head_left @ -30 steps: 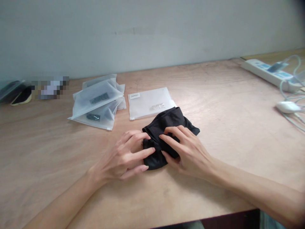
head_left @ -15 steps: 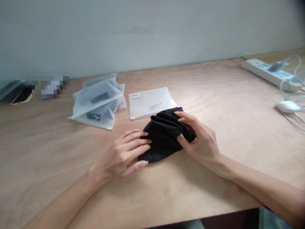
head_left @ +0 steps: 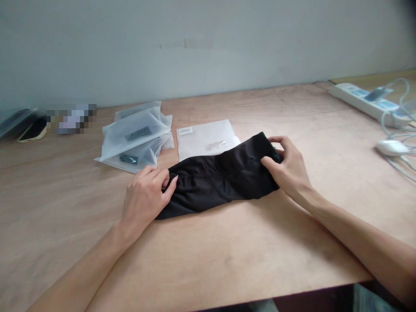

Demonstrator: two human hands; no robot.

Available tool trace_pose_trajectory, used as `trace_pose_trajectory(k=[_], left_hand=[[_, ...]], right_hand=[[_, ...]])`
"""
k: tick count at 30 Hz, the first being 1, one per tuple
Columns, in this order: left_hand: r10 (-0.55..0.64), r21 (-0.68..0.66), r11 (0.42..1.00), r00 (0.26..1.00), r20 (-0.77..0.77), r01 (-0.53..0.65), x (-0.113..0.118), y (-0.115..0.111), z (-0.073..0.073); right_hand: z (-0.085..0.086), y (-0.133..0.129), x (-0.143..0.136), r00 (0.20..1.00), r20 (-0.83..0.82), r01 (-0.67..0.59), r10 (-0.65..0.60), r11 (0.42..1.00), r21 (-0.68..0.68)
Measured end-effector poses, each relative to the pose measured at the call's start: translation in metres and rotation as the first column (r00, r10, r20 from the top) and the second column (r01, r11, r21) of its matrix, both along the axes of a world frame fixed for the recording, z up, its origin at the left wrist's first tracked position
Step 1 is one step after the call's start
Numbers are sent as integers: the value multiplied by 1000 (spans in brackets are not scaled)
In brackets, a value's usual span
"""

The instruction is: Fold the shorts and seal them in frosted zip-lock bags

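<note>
A black cloth tube, sleeve-like (head_left: 221, 182), stretches lengthwise between my hands over the wooden table (head_left: 208, 255). My left hand (head_left: 146, 193) grips its left end, thumb on top and fingers curled under or behind the fabric. At the other end my right hand (head_left: 289, 167) pinches the edge, with the fingertips partly hidden behind the cloth. Just behind the cloth lies a flat white zip pouch (head_left: 206, 136) with a small label, its near edge covered by the fabric. What the cloth is exactly I cannot make out.
Several frosted zip pouches (head_left: 136, 130) overlap at the back left. Beyond them lie a phone (head_left: 32, 130) and a blurred-out item (head_left: 73, 119). A white power strip (head_left: 370, 102), a white charger (head_left: 391, 147) and cables sit at the right. A wall (head_left: 208, 52) closes off the back.
The bunched black cloth has been drawn out long. My left hand has moved left and closed on one end, while my right hand has moved slightly right with the other end.
</note>
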State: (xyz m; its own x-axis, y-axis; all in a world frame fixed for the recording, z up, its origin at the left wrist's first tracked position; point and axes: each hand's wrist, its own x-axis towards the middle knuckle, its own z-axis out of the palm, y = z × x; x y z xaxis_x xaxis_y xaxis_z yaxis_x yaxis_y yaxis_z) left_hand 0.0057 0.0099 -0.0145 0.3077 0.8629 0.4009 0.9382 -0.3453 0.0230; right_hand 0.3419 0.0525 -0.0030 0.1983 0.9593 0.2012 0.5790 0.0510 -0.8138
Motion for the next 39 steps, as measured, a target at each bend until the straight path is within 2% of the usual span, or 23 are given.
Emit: trace_pose_trajectory(k=[2,4,6,8,10,12,14,16,18,21,25,29,34,37,39], left_hand=[[-9,40,999,999,-52,11,0,-1,0],[1,57,998,996,-88,4,0,-1,1],[20,56,998,994,-108,-14,-1,-1,2],[11,56,998,995,-97,-5,-2,1,3],[-48,57,997,998,-50,51,-4,3,2],[-138,28,990,990,-5,139,-5,6,-1],[-195,-15,981,980,26,195,-5,7,-5],[-203,-42,978,978,54,206,-5,7,-9],[-191,-47,980,979,74,195,-5,7,-11],[-194,-40,980,980,48,196,-5,6,-11],[-181,-9,983,983,-39,181,-6,8,-8],[-204,-4,979,977,-62,204,-13,13,-10],[-215,44,976,974,67,212,-21,17,-15],[-252,84,967,952,175,240,-21,18,-13],[-272,111,961,937,220,253,-21,20,-10]], right_hand=[[0,5,4,973,229,19,-19,1000,3],[0,6,6,889,457,27,-26,1000,4],[-1,5,7,818,574,36,-21,999,-15],[-3,5,7,789,615,4,-11,1000,13],[-7,4,8,747,665,-102,1,988,113],[-10,4,9,690,723,-254,25,944,209],[-12,3,8,653,751,-412,102,880,238],[-14,1,7,617,748,-560,245,804,199],[-17,-1,5,561,741,-656,370,745,124],[-21,-1,5,508,745,-662,432,749,17],[-27,0,7,517,755,-600,404,800,-17],[-32,-4,5,566,730,-557,383,831,-4],[-31,-4,6,687,630,-512,362,857,65],[-28,3,10,785,503,-475,361,872,116],[-25,8,12,810,478,-454,341,880,142]])
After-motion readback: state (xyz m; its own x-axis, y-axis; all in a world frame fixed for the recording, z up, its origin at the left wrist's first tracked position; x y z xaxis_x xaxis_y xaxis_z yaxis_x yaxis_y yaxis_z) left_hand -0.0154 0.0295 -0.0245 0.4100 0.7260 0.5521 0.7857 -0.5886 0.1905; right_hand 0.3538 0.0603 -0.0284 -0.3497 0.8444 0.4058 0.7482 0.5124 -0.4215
